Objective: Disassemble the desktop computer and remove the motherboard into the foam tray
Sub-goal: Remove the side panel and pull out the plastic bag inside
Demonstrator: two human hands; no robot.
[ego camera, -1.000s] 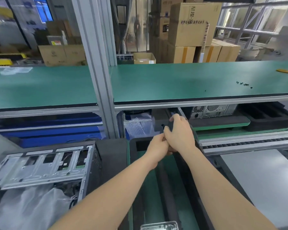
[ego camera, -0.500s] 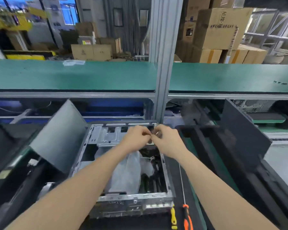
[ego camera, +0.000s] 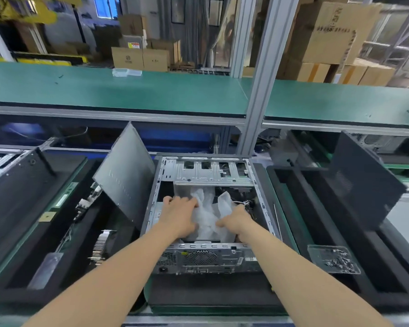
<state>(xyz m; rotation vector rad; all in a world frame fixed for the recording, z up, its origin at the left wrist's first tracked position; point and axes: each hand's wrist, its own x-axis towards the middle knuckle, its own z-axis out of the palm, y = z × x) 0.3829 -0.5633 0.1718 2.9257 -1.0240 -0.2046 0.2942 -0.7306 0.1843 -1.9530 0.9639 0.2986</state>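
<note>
Desktop computer (ego camera: 206, 258) lies open on its side in the middle of the bench, on a dark foam pad (ego camera: 210, 293), its rear panel of ports and vents turned toward the person and its drive cage at the far end. Both hands are down inside the case on a crumpled white plastic bag (ego camera: 209, 218). The left hand (ego camera: 180, 215) lies on the bag's left part with fingers bent at the knuckles and tips sunk in the plastic; whether they clamp it cannot be told. The right hand (ego camera: 237, 220) pinches a fold of the bag between thumb and curled fingers. A grey side panel (ego camera: 125, 175) leans tilted against the case's left wall. Left of it a black foam tray (ego camera: 17, 232) holds a finned card (ego camera: 102, 244). To the right stands another foam tray (ego camera: 305, 208) with a dark panel (ego camera: 364, 180) propped in it, and a clear box of small parts (ego camera: 333, 258) rests near its front
</note>
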